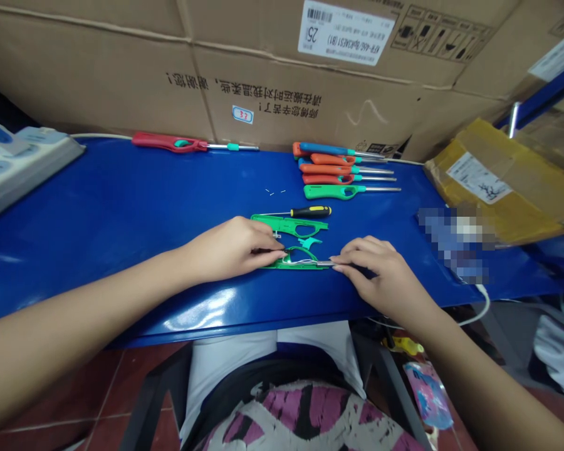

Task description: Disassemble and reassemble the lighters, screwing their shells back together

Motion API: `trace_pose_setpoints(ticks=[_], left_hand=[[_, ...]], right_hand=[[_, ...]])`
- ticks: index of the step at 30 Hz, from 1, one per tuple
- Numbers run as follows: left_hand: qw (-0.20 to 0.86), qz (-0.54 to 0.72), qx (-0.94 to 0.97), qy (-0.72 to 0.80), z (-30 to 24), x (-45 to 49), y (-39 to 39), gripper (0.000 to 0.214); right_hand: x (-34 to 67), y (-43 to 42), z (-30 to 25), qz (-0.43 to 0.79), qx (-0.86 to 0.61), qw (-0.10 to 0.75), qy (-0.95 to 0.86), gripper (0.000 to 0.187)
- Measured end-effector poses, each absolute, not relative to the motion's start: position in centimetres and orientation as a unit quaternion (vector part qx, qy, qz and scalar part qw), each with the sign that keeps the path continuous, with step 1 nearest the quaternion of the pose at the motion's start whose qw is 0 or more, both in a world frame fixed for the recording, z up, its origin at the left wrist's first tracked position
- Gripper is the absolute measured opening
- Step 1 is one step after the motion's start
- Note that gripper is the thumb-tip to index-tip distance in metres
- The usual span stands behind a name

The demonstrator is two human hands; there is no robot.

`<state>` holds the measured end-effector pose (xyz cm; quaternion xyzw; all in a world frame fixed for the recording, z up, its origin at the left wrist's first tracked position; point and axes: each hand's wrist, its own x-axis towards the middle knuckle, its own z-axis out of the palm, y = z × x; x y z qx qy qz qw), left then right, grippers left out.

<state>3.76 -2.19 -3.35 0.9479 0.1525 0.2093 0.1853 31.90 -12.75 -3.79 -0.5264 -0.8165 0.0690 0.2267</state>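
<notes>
My left hand (237,247) is closed, its thumb and fingertips pinched together over the left end of an opened green lighter shell half (294,265). Whatever small part sits between those fingertips is hidden. Thin white wires (301,260) run along the inside of this half. On its right, my right hand (378,266) pinches the metal tube (328,264) at the shell's end. Just behind lies the other green shell half (286,223), with a loose turquoise trigger (309,243) between the two halves.
Behind the shells rests a black-and-yellow screwdriver (310,212). Several lighters (331,191) are lined up at the back, and a red lighter (169,142) lies farther left. A power strip (23,160) stands at left, a taped carton (493,181) at right. Cardboard (263,62) walls off the blue table's (136,250) rear.
</notes>
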Motion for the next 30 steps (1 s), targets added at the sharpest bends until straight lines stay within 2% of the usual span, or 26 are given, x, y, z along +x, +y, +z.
trace_pose_setpoints(ticks=[17,23,30], left_hand=[[0.198,0.206,0.945,0.161,-3.29,3.84,-2.29,0.021],[0.188,0.207,0.947,0.159,-3.37,3.91,-2.18,0.023],[0.188,0.197,0.946,0.179,-3.18,3.87,-2.19,0.022]], right_hand=[[32.34,-13.04,-3.48,0.062,-0.534,0.188,-0.822,0.009],[31.96,-12.86,-3.45,-0.008,-0.528,0.154,-0.835,0.015],[32.00,-12.76,-3.40,0.115,-0.526,0.240,-0.808,0.015]])
